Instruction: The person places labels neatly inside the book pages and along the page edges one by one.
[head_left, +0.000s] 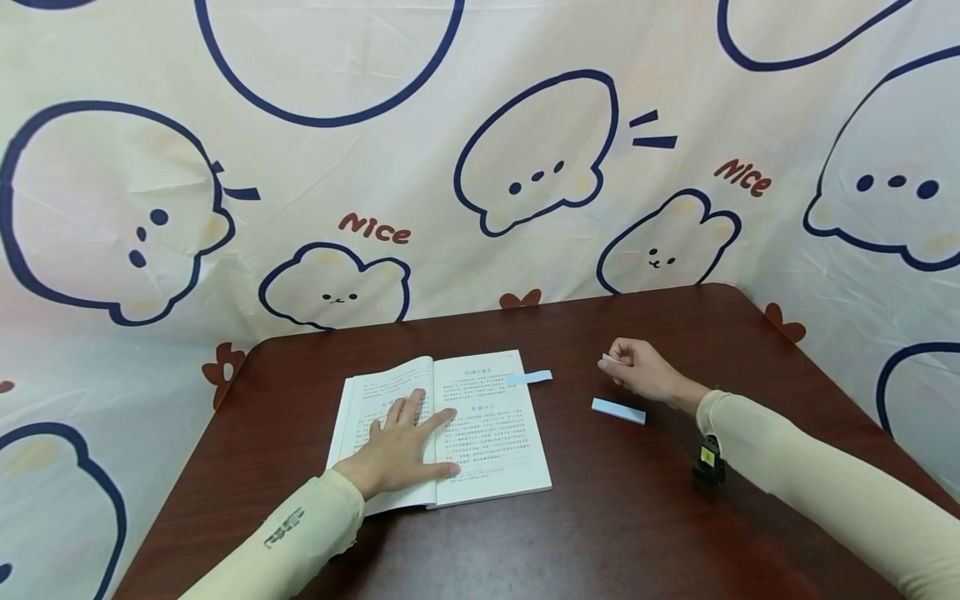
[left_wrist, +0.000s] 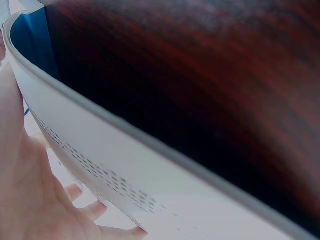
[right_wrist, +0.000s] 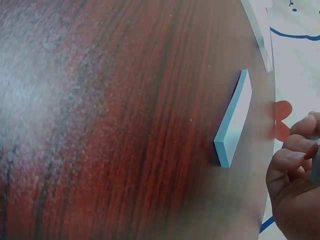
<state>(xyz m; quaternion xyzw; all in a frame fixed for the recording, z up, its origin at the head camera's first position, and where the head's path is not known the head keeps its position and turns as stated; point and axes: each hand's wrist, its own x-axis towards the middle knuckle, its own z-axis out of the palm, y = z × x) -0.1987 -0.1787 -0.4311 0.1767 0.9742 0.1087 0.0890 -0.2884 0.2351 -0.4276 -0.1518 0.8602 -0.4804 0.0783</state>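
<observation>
The left hand (head_left: 401,450) lies, fingers spread, holding nothing, on an open book (head_left: 510,450) — white-paged, finely printed, blue-headed — with a pale-blue strip (head_left: 537,377) jutting over its two o'clock edge. At the book's three o'clock sits a slim, light-blue block (head_left: 618,411); at the block's one o'clock, the right hand (head_left: 643,368) — fingers curled — pinches a small pale piece (head_left: 611,359).

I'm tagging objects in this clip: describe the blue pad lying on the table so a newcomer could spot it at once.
In the head view, on the dark table, look right of the open book. Just below the right hand lies the pad, a narrow blue block. Unlike the blue strip jutting from the book, it lies wholly on the table.
</observation>
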